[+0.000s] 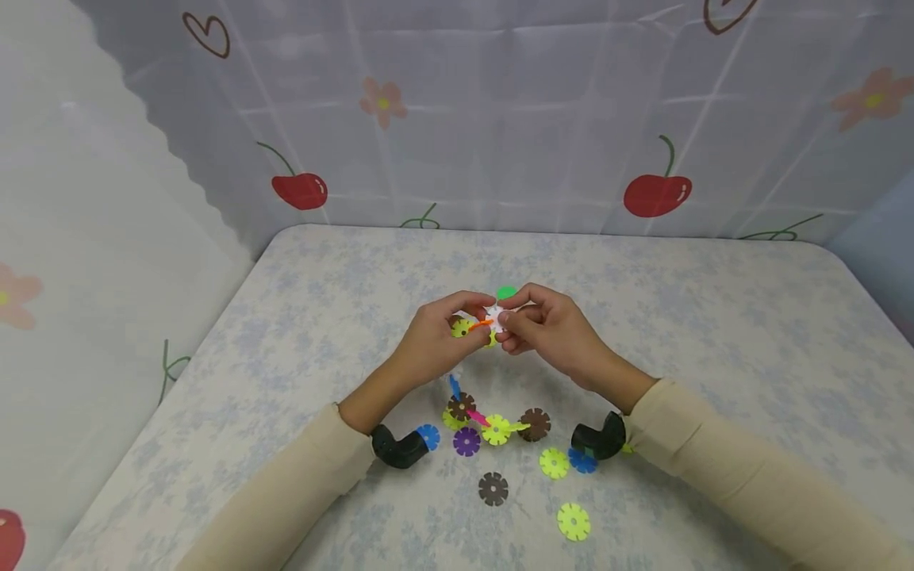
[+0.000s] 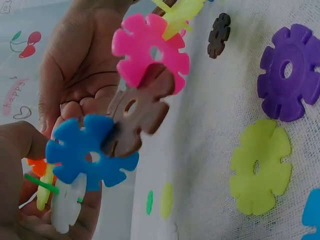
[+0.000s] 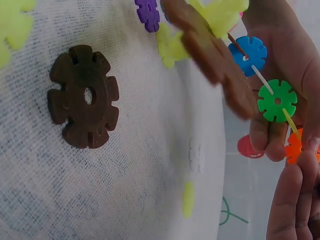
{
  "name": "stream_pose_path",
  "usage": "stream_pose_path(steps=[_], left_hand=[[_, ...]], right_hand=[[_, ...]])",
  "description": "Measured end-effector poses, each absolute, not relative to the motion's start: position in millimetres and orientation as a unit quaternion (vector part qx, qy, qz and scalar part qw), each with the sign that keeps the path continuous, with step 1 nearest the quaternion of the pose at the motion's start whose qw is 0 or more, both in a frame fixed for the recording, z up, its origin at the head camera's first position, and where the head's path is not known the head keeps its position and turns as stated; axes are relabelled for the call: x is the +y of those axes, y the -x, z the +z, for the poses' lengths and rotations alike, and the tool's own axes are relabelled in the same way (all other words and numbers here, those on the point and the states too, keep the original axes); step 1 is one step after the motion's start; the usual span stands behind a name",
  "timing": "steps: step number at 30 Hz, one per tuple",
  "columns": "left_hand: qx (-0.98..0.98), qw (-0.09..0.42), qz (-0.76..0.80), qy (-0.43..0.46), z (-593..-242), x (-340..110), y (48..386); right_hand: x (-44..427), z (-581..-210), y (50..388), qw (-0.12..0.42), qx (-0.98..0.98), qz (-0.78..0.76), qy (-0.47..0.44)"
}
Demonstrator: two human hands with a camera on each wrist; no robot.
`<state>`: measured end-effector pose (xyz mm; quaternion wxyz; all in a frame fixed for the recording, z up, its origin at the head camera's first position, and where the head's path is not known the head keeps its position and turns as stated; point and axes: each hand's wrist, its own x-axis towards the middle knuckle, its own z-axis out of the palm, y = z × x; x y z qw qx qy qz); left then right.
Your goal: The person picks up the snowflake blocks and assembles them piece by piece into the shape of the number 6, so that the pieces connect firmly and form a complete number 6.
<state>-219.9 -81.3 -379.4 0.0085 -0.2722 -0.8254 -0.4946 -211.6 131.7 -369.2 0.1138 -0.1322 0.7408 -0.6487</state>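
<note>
Both hands meet above the middle of the table around a chain of notched plastic discs. My left hand (image 1: 439, 333) holds the chain near an orange disc (image 3: 295, 149) and a yellow disc (image 1: 461, 327). Between thumb and fingertips, my right hand (image 1: 553, 329) pinches a white disc (image 1: 493, 315) next to the orange one. In the right wrist view a green disc (image 3: 270, 111) and a blue disc (image 3: 254, 48) follow along the chain. Brown (image 2: 150, 117), pink (image 2: 137, 42) and yellow (image 2: 185, 17) discs trail from it towards me. Fingers hide part of the join.
Loose discs lie on the cloth-covered table (image 1: 343, 317): purple (image 1: 466, 450), brown (image 1: 493, 500), yellow (image 1: 574, 533) and blue (image 1: 431, 432) among several. Behind the hands shows a green disc (image 1: 506, 293). A patterned curtain (image 1: 500, 119) hangs at the table's back edge.
</note>
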Motion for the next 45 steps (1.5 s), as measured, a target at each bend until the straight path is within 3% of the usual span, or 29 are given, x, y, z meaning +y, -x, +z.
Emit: stream_pose_path(steps=[8, 18, 26, 29, 36, 45], left_hand=[[-0.774, -0.092, -0.59, 0.211, -376.4, -82.8, 218.9], [-0.766, -0.088, -0.62, 0.142, -380.6, -91.3, 220.6], [-0.765, -0.087, -0.628, 0.112, -384.3, -90.4, 221.1], [-0.767, -0.095, -0.627, 0.1, -383.9, -88.9, 221.4], [-0.754, -0.119, -0.644, 0.061, -381.5, -89.6, 223.7], [-0.739, -0.125, -0.66, 0.052, -384.2, -91.0, 223.5]], right_hand=[[134.4, -367.6, 216.2, 0.117, 0.765, -0.612, 0.166], [138.6, -384.7, 254.8, 0.172, 0.902, -0.304, 0.253], [121.2, -385.5, 256.9, 0.175, 0.922, -0.231, 0.255], [125.2, -386.8, 254.0, 0.151, 0.924, -0.255, 0.244], [130.7, -380.5, 238.6, 0.02, 0.888, -0.375, 0.266], [123.5, -380.3, 229.5, -0.068, 0.852, -0.418, 0.308]])
